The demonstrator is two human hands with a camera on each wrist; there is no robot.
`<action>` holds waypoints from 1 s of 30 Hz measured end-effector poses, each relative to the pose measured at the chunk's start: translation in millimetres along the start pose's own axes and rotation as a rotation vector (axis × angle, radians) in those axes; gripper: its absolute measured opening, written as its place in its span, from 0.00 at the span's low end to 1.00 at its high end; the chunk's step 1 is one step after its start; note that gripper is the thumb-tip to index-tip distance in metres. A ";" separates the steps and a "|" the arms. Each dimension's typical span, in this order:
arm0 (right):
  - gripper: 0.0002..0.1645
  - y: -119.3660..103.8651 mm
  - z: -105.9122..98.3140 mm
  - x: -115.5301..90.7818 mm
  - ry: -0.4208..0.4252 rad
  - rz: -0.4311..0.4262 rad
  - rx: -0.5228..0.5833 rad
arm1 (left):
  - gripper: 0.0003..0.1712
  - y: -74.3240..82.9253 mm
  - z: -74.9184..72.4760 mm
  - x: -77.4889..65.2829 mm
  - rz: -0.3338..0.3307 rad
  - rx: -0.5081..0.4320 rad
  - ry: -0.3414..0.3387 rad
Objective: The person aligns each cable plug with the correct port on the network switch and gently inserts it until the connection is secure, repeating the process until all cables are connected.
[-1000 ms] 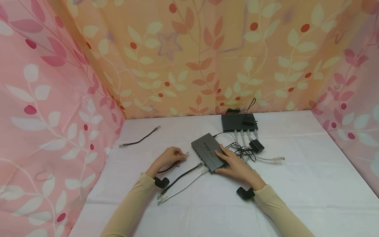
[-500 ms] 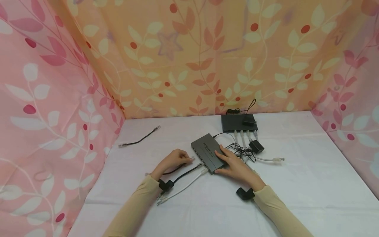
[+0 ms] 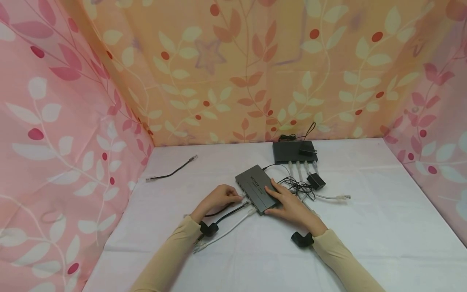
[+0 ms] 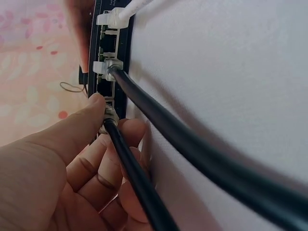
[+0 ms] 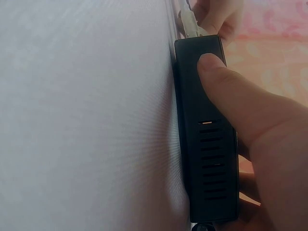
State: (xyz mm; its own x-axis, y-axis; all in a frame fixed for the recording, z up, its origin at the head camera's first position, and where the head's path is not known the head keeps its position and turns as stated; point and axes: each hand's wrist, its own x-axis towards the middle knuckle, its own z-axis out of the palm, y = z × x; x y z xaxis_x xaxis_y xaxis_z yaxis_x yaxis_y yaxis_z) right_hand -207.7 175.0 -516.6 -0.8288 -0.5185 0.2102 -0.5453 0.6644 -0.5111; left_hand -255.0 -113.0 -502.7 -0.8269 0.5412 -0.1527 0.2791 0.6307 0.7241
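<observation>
In the head view a grey NETGEAR network switch (image 3: 252, 183) lies at mid-table, turned at an angle. My right hand (image 3: 292, 206) grips its right end, with the thumb (image 5: 224, 84) pressed on the vented side. At the port side, my left hand (image 3: 218, 199) pinches the clear plug (image 4: 110, 115) of a short black Ethernet cable (image 4: 137, 175) between thumb and fingers. That plug is at a port; how deep it sits is hidden by the fingers. Another black Ethernet cable (image 4: 187, 142) and a white Ethernet cable (image 3: 230, 231) are plugged into neighbouring ports.
A loose short black Ethernet cable (image 3: 173, 170) lies at the far left. Behind stands a black network box (image 3: 286, 151) with several pale cables. A tangled black cord (image 3: 300, 185), a power adapter (image 3: 315, 181) and a pale cable end (image 3: 343, 197) lie right of the switch.
My left hand has moved right with the black Ethernet cable, bringing its plug from beside the switch to the port edge. The right hand and the switch have stayed in place.
</observation>
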 end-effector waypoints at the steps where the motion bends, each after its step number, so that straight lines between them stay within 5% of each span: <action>1: 0.50 -0.1 0.0 0.0 0.000 0.000 0.002 | 0.13 0.5 0.0 0.2 -0.002 0.001 -0.001; 30: 0.49 3.2 1.1 0.2 0.026 -0.032 -0.002 | 0.10 -8.0 -0.3 13.5 -0.040 -0.131 -0.038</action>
State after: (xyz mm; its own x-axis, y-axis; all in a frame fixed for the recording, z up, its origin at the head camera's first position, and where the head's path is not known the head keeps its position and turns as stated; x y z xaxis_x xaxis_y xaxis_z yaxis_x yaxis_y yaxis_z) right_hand -209.5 176.5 -519.1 -0.8137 -0.5257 0.2481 -0.5722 0.6487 -0.5018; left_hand -268.5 -110.9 -510.3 -0.8163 0.5393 -0.2070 0.1782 0.5759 0.7979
